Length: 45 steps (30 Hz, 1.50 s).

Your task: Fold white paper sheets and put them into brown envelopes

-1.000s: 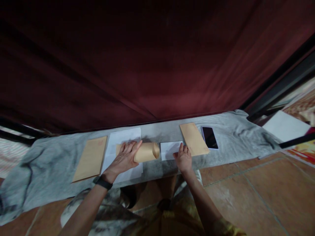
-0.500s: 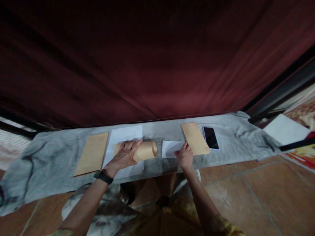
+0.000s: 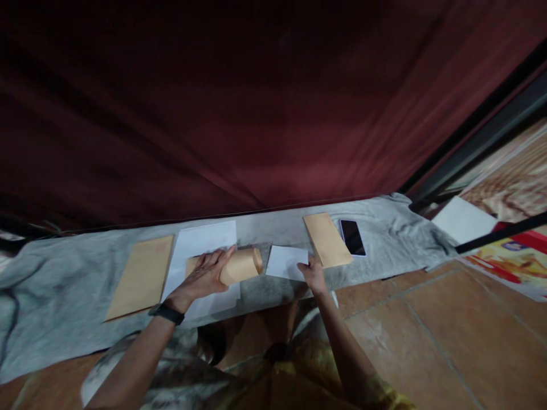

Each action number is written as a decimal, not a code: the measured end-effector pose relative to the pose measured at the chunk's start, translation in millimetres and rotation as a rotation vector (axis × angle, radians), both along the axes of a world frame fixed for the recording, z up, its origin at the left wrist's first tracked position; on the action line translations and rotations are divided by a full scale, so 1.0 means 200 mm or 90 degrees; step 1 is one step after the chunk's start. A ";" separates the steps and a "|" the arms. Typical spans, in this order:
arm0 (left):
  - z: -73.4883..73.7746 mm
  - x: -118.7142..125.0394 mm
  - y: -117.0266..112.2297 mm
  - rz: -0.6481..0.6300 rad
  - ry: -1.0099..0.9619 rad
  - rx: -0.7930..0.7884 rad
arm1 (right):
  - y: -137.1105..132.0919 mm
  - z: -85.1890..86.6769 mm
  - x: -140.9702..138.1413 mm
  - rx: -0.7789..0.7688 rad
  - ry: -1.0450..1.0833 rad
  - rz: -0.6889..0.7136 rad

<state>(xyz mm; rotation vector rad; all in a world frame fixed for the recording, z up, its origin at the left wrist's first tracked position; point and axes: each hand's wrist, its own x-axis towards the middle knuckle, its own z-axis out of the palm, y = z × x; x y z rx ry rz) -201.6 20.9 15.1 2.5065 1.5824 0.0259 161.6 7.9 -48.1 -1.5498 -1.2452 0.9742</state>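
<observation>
My left hand (image 3: 209,273) is laid over a brown paper envelope (image 3: 240,266), gripping it with thumb and fingers on either side. The envelope's right end curls up and gapes open. Under it are white paper sheets (image 3: 205,232). To the right, a folded white paper (image 3: 284,261) points toward the envelope's mouth, a small gap apart from it. My right hand (image 3: 314,274) pinches the paper's right edge, thumb on top and fingers hidden beneath.
All this lies on a narrow bench covered with grey cloth (image 3: 384,239). Another brown envelope (image 3: 141,276) is at the left, and one (image 3: 327,239) at the right beside a phone (image 3: 352,237). A dark red curtain (image 3: 256,142) hangs behind; tiled floor (image 3: 405,341) shows in front.
My right hand has gone from resting at the white paper's edge to pinching it, and the paper has turned slightly. My left hand keeps its hold. The whole view has shifted somewhat.
</observation>
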 end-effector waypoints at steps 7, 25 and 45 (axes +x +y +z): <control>0.00 0.00 0.00 -0.005 -0.006 0.003 | -0.01 0.05 0.05 0.006 0.148 -0.032; 0.01 0.00 -0.02 -0.033 -0.015 0.045 | 0.02 0.06 -0.06 -0.024 0.014 0.063; 0.01 0.00 0.00 -0.042 0.009 0.027 | -0.01 0.10 -0.22 0.003 -0.046 -0.002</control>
